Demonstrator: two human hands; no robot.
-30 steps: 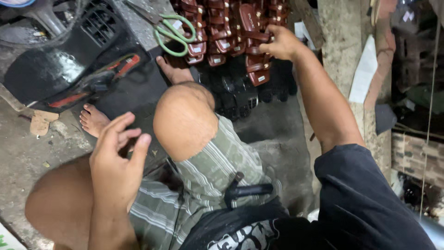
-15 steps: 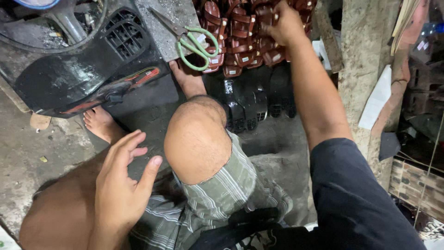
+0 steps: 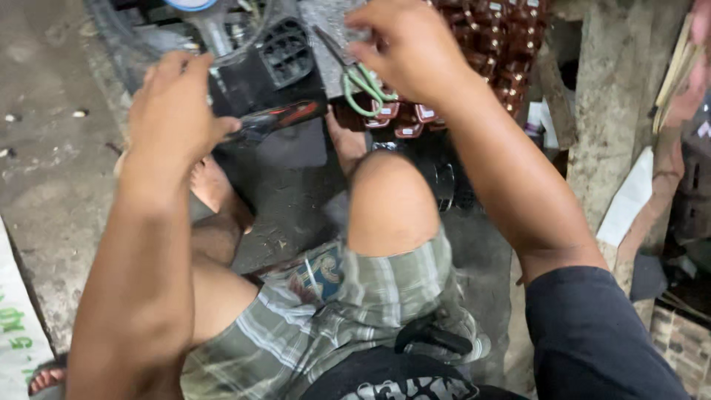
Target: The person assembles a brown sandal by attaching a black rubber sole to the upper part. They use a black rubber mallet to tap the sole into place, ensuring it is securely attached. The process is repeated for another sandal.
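My left hand (image 3: 174, 111) reaches forward, its fingers bent over the edge of a black plastic vehicle panel (image 3: 285, 55) on the floor. A tool with a red and black handle (image 3: 278, 118) lies just beside its thumb. My right hand (image 3: 407, 52) hovers over a grey slab (image 3: 326, 18), fingers curled together right above green-handled pliers (image 3: 363, 85). Whether it holds anything is hidden. My bare knee (image 3: 389, 204) and bare feet (image 3: 211, 185) sit between the two arms.
Rows of small dark red parts (image 3: 503, 44) are stacked behind the right hand. A rough wooden post (image 3: 603, 111) stands at the right. Black round parts (image 3: 444, 185) lie by the knee. Cracked concrete floor (image 3: 52, 163) spreads to the left.
My left hand moved from beside the knee forward onto the black panel. My right hand drew back from the red parts to above the green-handled pliers. The view shifted closer.
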